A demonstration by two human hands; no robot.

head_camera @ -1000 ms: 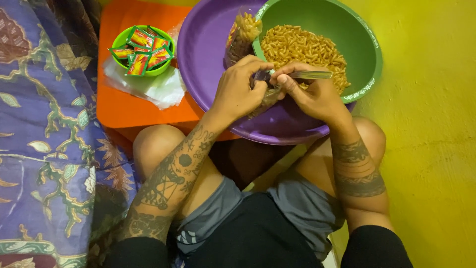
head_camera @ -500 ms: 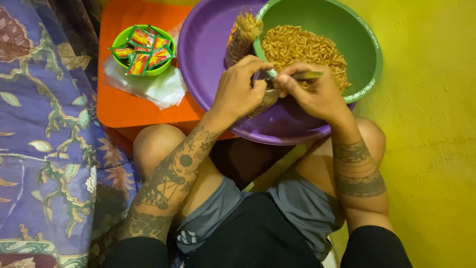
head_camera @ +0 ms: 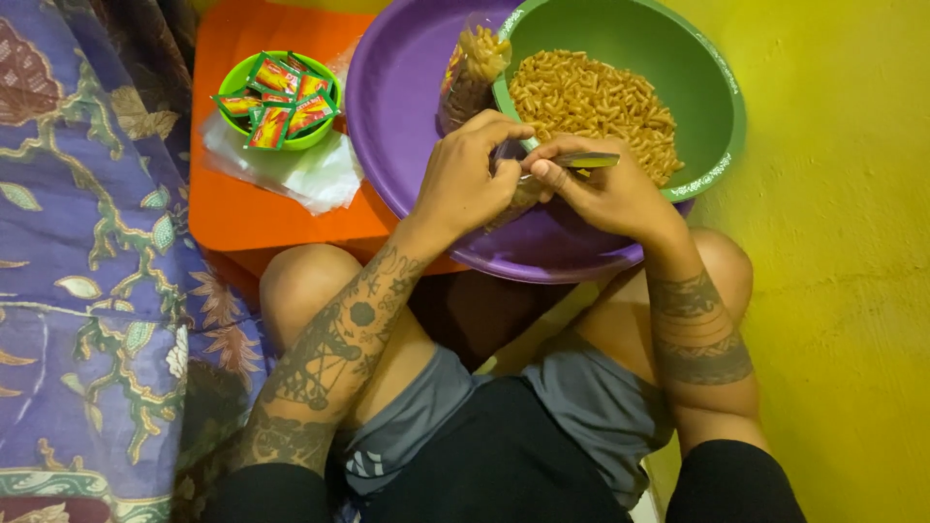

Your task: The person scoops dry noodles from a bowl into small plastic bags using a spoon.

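Note:
My left hand [head_camera: 467, 176] and my right hand [head_camera: 603, 189] meet over the near rim of a large purple basin [head_camera: 397, 116]. Between the fingers sits a small clear plastic bag [head_camera: 509, 194], pinched by my left hand. My right hand grips a metal spoon [head_camera: 584, 161] whose end points at the green bowl [head_camera: 712, 92] full of orange-brown curled snacks [head_camera: 591, 97]. A filled clear bag of the same snacks [head_camera: 472, 73] leans upright inside the purple basin, just beyond my left hand.
A small green bowl [head_camera: 281, 136] of red and green sachets stands on an orange stool [head_camera: 252, 208], with clear plastic bags [head_camera: 300, 174] under it. Patterned purple cloth [head_camera: 87, 271] lies to the left, a yellow wall [head_camera: 843, 242] to the right. My bare knees sit below.
Both hands stay together at the basin's rim; the fingers shift slightly around the small bag and the spoon. Nothing else moves.

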